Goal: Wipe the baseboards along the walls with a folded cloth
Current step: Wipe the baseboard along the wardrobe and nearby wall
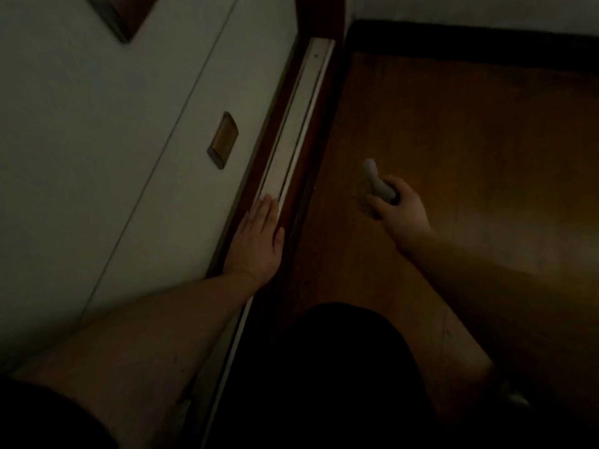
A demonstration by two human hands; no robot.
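Right hand grips rolled cloth, long axis pointing up-left; left hand flat, fingers straight.

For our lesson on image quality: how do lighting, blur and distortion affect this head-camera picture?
Head view: very dim, corners near black; a warm glow brightens the wooden floor at right. The rolled cloth in the right hand looks soft and smeared. The left hand, flat on the pale door track, is sharper. Wide-angle tilt slants the sliding door.
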